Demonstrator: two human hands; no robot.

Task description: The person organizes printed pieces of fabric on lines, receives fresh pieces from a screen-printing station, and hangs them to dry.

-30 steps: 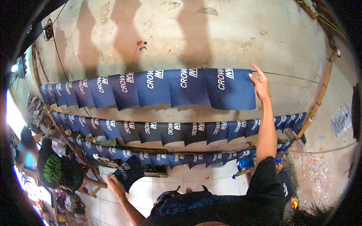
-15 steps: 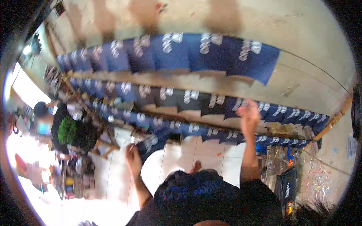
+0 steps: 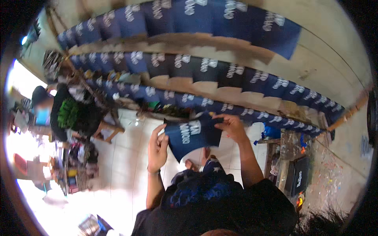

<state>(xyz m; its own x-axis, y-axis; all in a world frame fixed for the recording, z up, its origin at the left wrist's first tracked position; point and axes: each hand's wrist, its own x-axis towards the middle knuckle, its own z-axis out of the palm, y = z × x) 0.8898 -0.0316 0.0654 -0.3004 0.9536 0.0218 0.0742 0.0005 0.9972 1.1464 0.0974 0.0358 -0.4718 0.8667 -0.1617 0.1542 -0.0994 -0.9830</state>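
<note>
A dark blue piece of fabric [image 3: 208, 139] with a white print is stretched between my hands in front of my body. My left hand [image 3: 158, 151] has its fingers closed at the fabric's left edge. Higher up on the other side, my right hand [image 3: 232, 128] pinches the upper right corner between thumb and fingers. Behind the fabric, similar printed pieces hang in three long rows: an upper row [image 3: 232, 23], a middle row [image 3: 202, 70] and a lower row [image 3: 232, 112]. The held piece partly overlaps the lower row in view.
At the left, a person [image 3: 82, 114] in a dark shirt with a green print is beside a wooden stool [image 3: 105, 131]. Cluttered shelves [image 3: 76, 173] stand below them. At the right is a stained workbench [image 3: 289, 143] with a black case [image 3: 300, 177]. White tiles [image 3: 126, 157] cover the floor.
My right hand has come down from the middle row and now grips the fabric's right corner. The fabric, held earlier by my left hand alone, is spread between both. The view has tilted downward.
</note>
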